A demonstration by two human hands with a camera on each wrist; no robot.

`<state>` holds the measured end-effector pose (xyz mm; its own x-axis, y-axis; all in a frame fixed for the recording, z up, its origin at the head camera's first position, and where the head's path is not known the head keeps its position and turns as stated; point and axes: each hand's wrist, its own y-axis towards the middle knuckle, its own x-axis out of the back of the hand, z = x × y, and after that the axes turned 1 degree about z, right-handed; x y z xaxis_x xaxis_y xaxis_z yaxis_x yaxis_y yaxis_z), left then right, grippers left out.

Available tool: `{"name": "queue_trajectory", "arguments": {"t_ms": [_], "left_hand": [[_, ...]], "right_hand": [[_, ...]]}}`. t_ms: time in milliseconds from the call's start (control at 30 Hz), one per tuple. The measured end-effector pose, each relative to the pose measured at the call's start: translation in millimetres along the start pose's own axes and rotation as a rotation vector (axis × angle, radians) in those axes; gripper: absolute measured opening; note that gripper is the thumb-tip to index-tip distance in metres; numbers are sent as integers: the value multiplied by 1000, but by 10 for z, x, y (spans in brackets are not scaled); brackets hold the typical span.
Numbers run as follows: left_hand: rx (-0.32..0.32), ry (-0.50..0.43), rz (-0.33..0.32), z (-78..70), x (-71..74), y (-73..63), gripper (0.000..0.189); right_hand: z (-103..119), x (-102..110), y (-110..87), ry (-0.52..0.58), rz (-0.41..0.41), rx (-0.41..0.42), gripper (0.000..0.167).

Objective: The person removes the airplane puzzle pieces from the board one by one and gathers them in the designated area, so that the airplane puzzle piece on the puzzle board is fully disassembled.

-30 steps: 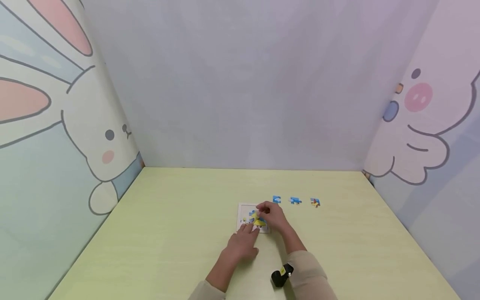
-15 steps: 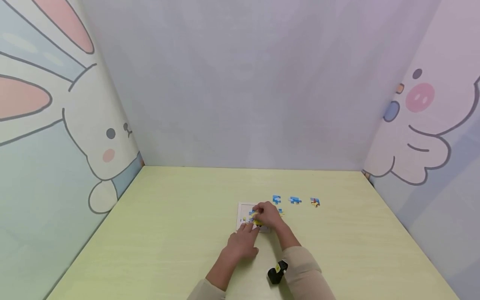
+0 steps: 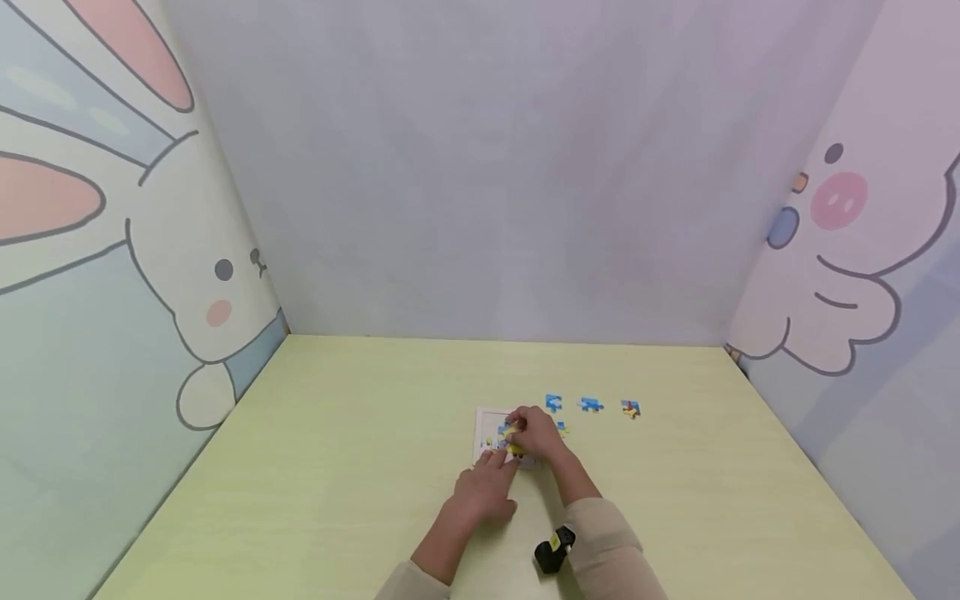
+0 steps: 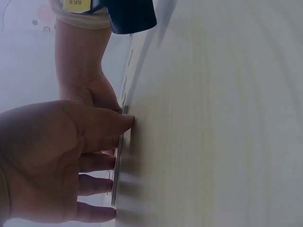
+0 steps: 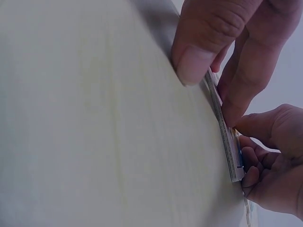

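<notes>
Both hands are right in on the puzzle frame [image 3: 477, 429], which lies flat on the tabletop [image 3: 360, 467], with a blue-and-yellow patch [image 3: 504, 433] of puzzle showing inside it! The left hand [image 3: 485, 487] takes the near edge, fingers straight and a little spread, steadying it, I'd say. Over the patch comes the right hand [image 3: 536, 432], fingers curled, thumb and index bent in; pinching a piece or just nudging one? From here I can't tell. My call: this is the fitting step, settling a piece into line with its neighbours. What it wants next is a gentle press to seat it flush, the frame held firm, and then a reach for the spares: one half-hidden piece [image 3: 562, 428] beside the right hand, and beyond it a blue piece [image 3: 553, 403], another blue piece [image 3: 590, 404] and a red-and-yellow piece [image 3: 631, 408].
</notes>
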<state>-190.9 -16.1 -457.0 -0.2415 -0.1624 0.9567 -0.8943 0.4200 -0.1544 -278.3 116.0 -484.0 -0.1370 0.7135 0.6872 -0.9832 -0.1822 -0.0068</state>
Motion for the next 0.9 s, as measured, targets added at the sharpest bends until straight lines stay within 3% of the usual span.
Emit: {"name": "queue_trajectory", "arguments": {"t_ms": [400,900], "left_hand": [[-5,12,-4,-15,-4,-6,54],[-8,16,-7,3,-13,6,54]], "right_hand": [[-12,11,-45,70,-34,38,19],[-31,30,-62,246,-68,96,19]]}}
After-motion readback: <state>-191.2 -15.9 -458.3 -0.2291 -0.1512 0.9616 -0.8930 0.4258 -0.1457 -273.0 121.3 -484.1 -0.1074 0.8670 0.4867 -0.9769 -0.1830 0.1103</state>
